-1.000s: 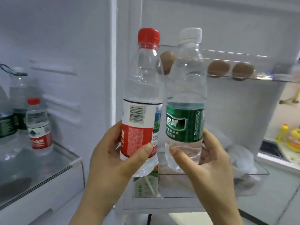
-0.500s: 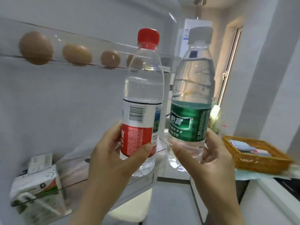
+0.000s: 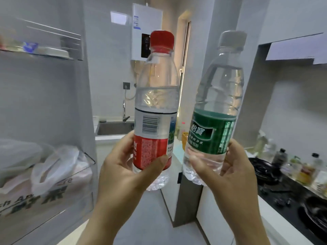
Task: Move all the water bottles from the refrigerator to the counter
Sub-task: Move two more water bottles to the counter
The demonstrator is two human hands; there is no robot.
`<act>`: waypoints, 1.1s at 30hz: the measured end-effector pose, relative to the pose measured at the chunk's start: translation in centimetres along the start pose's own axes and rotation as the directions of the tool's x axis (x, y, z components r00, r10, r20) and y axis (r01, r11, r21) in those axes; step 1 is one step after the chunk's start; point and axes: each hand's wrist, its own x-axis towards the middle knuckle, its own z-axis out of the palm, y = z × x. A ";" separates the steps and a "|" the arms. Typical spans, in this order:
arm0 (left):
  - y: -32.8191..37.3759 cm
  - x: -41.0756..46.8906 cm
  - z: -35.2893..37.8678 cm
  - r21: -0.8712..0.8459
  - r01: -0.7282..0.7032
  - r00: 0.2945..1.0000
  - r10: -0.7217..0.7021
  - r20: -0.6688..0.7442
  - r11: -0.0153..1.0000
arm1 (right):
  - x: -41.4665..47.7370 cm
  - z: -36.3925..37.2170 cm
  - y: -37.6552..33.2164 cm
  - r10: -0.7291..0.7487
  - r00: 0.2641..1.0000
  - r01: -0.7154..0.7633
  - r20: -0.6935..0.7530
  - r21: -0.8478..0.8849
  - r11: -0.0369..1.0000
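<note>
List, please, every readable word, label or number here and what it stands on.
"怡寶": green label of the clear white-capped water bottle in the right hand.
"ch Ap" and "re": cut-off letters on the pale printed bag in the refrigerator door shelf; its green characters blurred.
Too small to read: print and barcode digits on the clear red-capped water bottle in the left hand; stickers on the white wall heater.

Left hand (image 3: 123, 167) grips red-capped bottle (image 3: 155, 103); right hand (image 3: 235, 172) seemingly wraps green-labelled bottle (image 3: 217, 103).
</note>
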 end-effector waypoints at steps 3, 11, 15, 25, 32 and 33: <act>-1.1 1.0 2.4 -0.033 0.006 0.998 -0.004 0.062 0.999 | 0.6 -1.9 0.9 0.015 0.998 -0.017 -0.057 -0.030 0.999; -4.2 4.4 6.9 -0.136 0.026 0.969 0.009 0.247 0.990 | 1.5 -4.7 2.1 0.048 0.973 -0.073 -0.227 -0.105 0.992; -5.6 6.6 8.9 -0.227 0.059 0.930 0.030 0.367 0.972 | 1.9 -5.4 2.1 0.041 0.936 -0.106 -0.351 -0.168 0.980; -8.7 7.4 15.1 -0.357 0.187 0.791 0.076 0.607 0.915 | -0.1 -7.1 2.4 -0.015 0.779 -0.239 -0.627 -0.319 0.917; -7.1 4.4 21.3 -0.411 0.256 0.688 0.134 0.714 0.875 | -2.9 -11.8 1.0 -0.057 0.681 -0.335 -0.730 -0.379 0.863; -6.7 3.9 22.2 -0.419 0.264 0.676 0.143 0.722 0.868 | -3.3 -12.7 0.8 -0.064 0.668 -0.340 -0.742 -0.381 0.860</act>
